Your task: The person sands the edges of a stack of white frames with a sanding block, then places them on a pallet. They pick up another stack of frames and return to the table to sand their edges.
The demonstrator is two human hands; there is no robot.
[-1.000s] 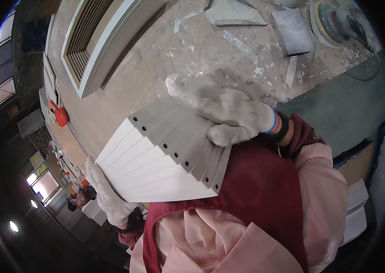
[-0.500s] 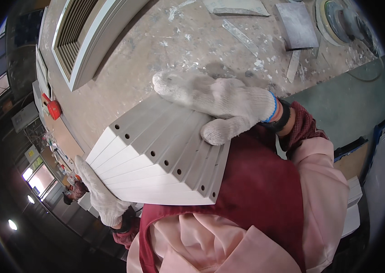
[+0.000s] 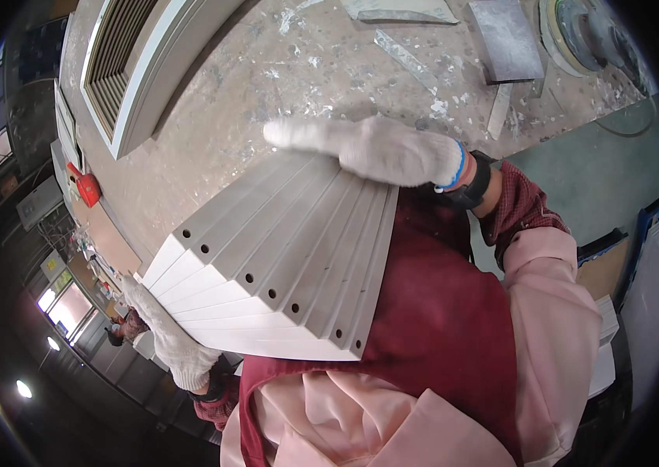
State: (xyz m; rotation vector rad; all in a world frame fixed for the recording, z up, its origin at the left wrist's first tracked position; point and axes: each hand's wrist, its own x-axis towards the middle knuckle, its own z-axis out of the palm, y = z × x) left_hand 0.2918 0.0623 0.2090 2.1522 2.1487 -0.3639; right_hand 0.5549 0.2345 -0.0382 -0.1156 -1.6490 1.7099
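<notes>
A stack of white slatted panels [image 3: 267, 257] with dark round holes near one end stands tilted in front of my chest, fanned slightly apart. My left hand [image 3: 170, 335], in a white knit glove, is pressed along the stack's left end and holds it; its thumb is hidden. At the far right end, my gloved right hand [image 3: 376, 148] lies flat along the panels' edges, fingers stretched out and together. Its thumb does not show. What bears the stack from below is hidden.
A white frame with louvre slats [image 3: 123, 70] lies on the stained worktable [image 3: 213, 140] at the far left. Toward the far right are a grey block [image 3: 507, 43], thin strips and a round tool [image 3: 571, 39]. A red object [image 3: 87, 189] and another person [image 3: 123, 327] are at left.
My right hand has turned, so its thumb no longer lies over the panels' faces. The stack and my left hand have shifted slightly left and nearer.
</notes>
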